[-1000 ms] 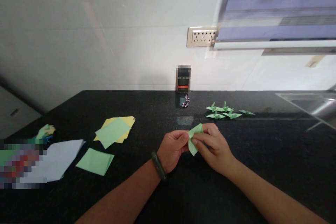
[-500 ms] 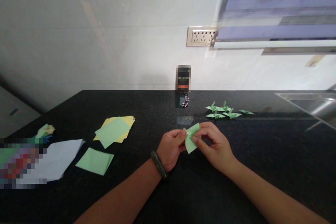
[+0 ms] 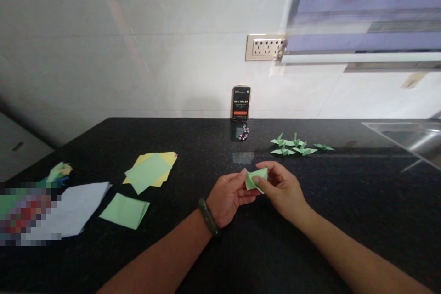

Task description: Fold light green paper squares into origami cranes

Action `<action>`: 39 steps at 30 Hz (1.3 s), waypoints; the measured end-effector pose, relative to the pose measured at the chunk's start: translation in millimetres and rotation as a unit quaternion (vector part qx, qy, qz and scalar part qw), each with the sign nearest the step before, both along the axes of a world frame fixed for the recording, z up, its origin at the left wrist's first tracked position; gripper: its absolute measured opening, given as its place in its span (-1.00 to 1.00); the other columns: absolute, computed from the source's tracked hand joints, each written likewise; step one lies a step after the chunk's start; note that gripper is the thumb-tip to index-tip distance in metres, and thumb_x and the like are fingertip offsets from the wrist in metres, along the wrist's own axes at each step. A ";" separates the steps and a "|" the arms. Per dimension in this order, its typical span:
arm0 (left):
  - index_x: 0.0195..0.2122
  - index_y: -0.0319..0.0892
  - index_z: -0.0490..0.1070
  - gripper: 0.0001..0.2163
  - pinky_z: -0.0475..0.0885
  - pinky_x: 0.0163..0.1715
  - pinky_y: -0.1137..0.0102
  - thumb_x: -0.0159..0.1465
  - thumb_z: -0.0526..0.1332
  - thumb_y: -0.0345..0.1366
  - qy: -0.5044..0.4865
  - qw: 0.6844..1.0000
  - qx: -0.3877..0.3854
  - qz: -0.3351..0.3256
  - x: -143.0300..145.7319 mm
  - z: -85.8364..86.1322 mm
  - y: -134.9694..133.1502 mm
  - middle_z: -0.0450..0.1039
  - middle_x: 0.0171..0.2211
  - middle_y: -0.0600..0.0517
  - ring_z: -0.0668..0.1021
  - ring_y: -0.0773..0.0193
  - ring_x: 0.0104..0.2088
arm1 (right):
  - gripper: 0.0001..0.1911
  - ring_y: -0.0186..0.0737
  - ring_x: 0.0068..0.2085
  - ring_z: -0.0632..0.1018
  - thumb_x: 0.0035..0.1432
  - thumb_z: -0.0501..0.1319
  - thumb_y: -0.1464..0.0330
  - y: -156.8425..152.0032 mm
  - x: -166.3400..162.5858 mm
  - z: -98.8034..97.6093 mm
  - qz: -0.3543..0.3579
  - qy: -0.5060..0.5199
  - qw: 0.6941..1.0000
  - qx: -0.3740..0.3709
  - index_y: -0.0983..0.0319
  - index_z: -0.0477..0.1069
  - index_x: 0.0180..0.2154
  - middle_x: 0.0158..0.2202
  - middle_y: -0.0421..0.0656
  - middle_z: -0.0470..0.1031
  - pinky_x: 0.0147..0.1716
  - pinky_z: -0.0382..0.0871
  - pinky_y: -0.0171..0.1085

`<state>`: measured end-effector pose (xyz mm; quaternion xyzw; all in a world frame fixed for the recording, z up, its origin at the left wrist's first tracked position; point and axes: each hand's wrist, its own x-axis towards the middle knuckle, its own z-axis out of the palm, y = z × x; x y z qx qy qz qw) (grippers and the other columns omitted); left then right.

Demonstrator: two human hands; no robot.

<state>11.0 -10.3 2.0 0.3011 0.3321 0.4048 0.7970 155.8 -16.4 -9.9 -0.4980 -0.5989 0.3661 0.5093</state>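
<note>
Both hands pinch a small folded green paper piece just above the black countertop. My left hand, with a dark bracelet on its wrist, grips the piece's left side between thumb and fingers. My right hand holds its right side, fingers curled around it. Several finished green paper cranes lie in a cluster behind my right hand.
Green and yellow paper squares, another green sheet and a pale blue sheet lie at the left. A crumpled paper sits at the far left. A phone leans on the wall behind a bead bracelet. A steel sink is at the right.
The green piece has been turned from upright to lying flatter between the fingers. Both hands shifted slightly; the left thumb moved further under the paper.
</note>
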 end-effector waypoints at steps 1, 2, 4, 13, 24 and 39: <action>-0.35 -0.31 0.42 -0.74 0.37 -0.43 0.42 0.16 0.17 -0.16 -0.006 1.000 -0.008 -0.003 -0.4 0.1 0.4 0.46 -0.45 -0.04 0.52 0.32 -0.47 | -0.76 -0.30 -0.49 0.43 0.01 0.21 0.32 -0.8 0.8 -0.1 -0.005 -0.024 1.000 0.012 0.21 0.30 -0.23 -0.49 -0.22 0.39 -0.50 0.37 -0.30; -0.34 -0.30 0.42 -0.74 0.38 -0.43 0.42 0.17 0.15 -0.16 -0.010 1.000 -0.014 -0.007 -0.6 -0.2 0.8 0.46 -0.45 -0.04 0.52 0.32 -0.47 | -0.77 -0.30 -0.48 0.43 0.02 0.20 0.32 -1.5 1.7 -0.2 -0.010 -0.054 0.998 0.030 0.20 0.31 -0.23 -0.47 -0.21 0.39 -0.49 0.37 -0.30; -0.33 -0.30 0.42 -0.73 0.37 -0.43 0.41 0.18 0.14 -0.15 -0.012 1.000 -0.014 -0.019 -0.6 -1.4 0.8 0.46 -0.46 -0.04 0.50 0.33 -0.49 | -0.81 -0.30 -0.47 0.43 0.06 0.16 0.34 -3.1 3.0 0.8 -0.017 -0.121 0.989 0.080 0.20 0.32 -0.23 -0.45 -0.20 0.39 -0.48 0.36 -0.30; -0.38 -0.31 0.47 -0.69 0.30 -0.41 0.42 0.08 0.23 -0.11 0.043 0.992 0.112 -0.026 3.4 -10.7 -3.6 0.41 -0.54 0.02 0.42 0.35 -0.51 | -0.78 -0.33 -0.52 0.38 0.05 0.15 0.38 -7.4 1.6 6.2 -0.062 -0.195 0.963 0.174 0.21 0.34 -0.20 -0.51 -0.23 0.33 -0.52 0.32 -0.34; -0.27 -0.30 0.42 -0.65 0.37 -0.44 0.43 0.16 0.13 -0.06 0.011 0.998 0.061 -0.013 2.5 -5.9 -1.9 0.47 -0.41 -0.07 0.52 0.30 -0.45 | -0.82 -0.28 -0.50 0.44 0.07 0.16 0.26 -2.9 1.7 6.5 -0.030 -0.042 0.998 0.033 0.25 0.38 -0.40 -0.51 -0.18 0.43 -0.52 0.36 -0.32; -0.24 -0.28 0.43 -0.79 0.43 -0.47 0.44 0.16 0.16 -0.28 -0.042 0.997 0.003 -0.068 -1.8 -4.0 -1.2 0.47 -0.42 -0.05 0.54 0.28 -0.43 | -0.83 -0.33 -0.51 0.41 0.10 0.13 0.32 -6.3 2.5 11.0 -0.001 -0.095 0.991 0.092 0.24 0.42 -0.46 -0.48 -0.19 0.36 -0.58 0.32 -0.36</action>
